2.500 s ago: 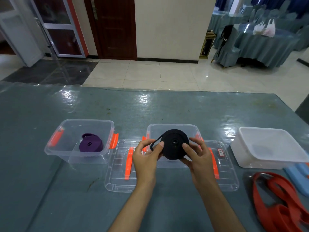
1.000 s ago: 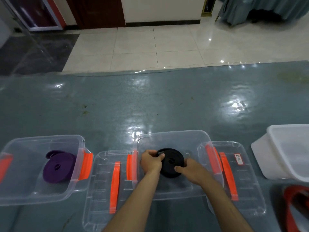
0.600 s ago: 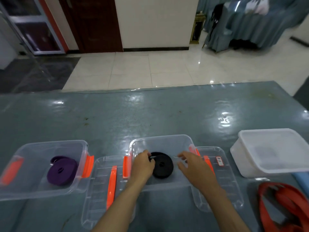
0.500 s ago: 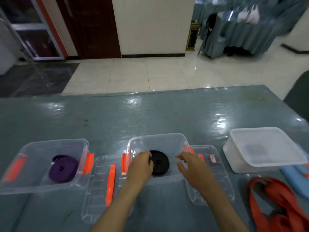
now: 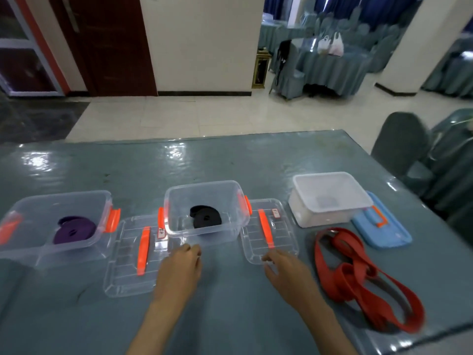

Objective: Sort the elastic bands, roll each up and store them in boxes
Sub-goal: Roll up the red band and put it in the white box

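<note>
A rolled black band [image 5: 205, 219] lies inside the middle clear box [image 5: 176, 193]. A rolled purple band [image 5: 73, 230] lies in the left clear box [image 5: 101, 198]. An unrolled red band [image 5: 358, 278] sprawls on the table at the right, in front of an empty white box [image 5: 302, 201]. My left hand [image 5: 179, 271] hovers just in front of the middle box, fingers relaxed, holding nothing. My right hand [image 5: 286, 274] is empty too, fingers spread near the front corner of a clear lid [image 5: 279, 242], left of the red band.
Another clear lid with an orange handle [image 5: 128, 267] lies between the left and middle boxes. A blue lid [image 5: 384, 230] lies right of the white box. The grey-green table [image 5: 230, 160] ends at the right, where covered chairs [image 5: 401, 147] stand.
Both hands have let go of the black roll and pulled back out of the middle box toward me. The roll stays in the box. The camera view has shifted toward the right.
</note>
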`<state>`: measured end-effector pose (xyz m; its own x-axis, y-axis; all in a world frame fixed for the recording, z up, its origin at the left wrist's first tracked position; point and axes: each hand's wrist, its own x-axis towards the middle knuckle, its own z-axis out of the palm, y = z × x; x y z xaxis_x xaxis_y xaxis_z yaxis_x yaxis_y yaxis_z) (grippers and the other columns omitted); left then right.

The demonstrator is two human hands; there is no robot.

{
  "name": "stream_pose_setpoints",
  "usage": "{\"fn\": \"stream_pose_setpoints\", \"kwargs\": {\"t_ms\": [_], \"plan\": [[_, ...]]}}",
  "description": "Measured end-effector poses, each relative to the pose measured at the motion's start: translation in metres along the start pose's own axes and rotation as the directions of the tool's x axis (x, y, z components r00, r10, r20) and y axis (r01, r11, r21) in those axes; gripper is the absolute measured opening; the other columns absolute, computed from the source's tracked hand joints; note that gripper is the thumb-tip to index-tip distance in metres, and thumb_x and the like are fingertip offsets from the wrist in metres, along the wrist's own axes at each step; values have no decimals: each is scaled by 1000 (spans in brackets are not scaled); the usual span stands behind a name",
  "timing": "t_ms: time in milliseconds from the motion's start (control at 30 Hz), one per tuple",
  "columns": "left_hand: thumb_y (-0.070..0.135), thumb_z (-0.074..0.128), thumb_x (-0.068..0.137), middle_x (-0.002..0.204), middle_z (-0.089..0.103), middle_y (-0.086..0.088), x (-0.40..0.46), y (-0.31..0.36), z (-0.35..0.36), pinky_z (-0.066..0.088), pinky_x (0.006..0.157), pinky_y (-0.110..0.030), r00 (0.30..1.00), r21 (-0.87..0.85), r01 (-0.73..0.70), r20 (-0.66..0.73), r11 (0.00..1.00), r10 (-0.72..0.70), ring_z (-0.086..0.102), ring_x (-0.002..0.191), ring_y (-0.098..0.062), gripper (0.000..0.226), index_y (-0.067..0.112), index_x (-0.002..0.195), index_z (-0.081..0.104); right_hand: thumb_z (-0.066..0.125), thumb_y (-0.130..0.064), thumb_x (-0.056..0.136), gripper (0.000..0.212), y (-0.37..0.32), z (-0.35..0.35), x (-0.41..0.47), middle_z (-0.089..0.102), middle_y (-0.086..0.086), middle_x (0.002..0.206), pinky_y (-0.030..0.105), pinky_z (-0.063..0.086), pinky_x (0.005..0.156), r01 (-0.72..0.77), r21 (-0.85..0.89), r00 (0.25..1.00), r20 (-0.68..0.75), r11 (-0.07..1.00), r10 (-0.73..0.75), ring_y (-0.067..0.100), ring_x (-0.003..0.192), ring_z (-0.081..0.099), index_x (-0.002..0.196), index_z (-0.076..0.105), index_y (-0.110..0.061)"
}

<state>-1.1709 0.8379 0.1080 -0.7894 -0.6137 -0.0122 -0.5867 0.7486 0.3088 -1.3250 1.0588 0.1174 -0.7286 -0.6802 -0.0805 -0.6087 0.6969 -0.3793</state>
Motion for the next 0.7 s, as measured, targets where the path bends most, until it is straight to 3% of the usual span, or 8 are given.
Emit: {"fn": "stream_pose_setpoints", "kwargs": {"t_ms": [100,333,567,633,700], "plan": [[19,60,101,113,71,-5,-16,23,5,55,79,-44,1000,-13,-26,-16,1000,25,68,103,-33,16,16,110,72,61,-28,100,21,22,-5,-21,70,-6,122,35,50,94,-40,3,999,0,999,40,19,115,66,119,70,-23],[28,40,108,125,64,6,-40,85,35,50,90,-36,994,138,-98,71,986,88,61,116,-21,28,26,124,62,61,-25,100,24,83,-22,-47,71,0,120,36,47,90,-143,-32,990,-13,989,142,24,113,66,121,71,-18],[26,44,106,128,66,5,-52,159,79,49,93,-38,979,209,-89,196,974,47,61,122,-22,27,28,126,63,59,-26,101,18,164,-36,-52,69,-1,115,40,49,87,-149,-53,989,1,987,149,25,109,65,114,70,-19],[22,55,102,121,69,-1,-52,190,90,52,90,-40,971,227,-73,237,971,17,65,115,-27,23,24,122,66,57,-28,101,17,192,-42,-48,67,-2,113,40,50,84,-135,-57,990,25,989,137,24,108,65,112,68,-22],[11,78,86,98,75,-9,-51,224,102,58,73,-43,961,198,-80,277,977,22,73,92,-35,17,15,103,76,58,-28,100,14,222,-47,-44,67,-3,110,42,53,79,-117,-43,992,44,992,119,26,103,67,109,68,-22]]}}
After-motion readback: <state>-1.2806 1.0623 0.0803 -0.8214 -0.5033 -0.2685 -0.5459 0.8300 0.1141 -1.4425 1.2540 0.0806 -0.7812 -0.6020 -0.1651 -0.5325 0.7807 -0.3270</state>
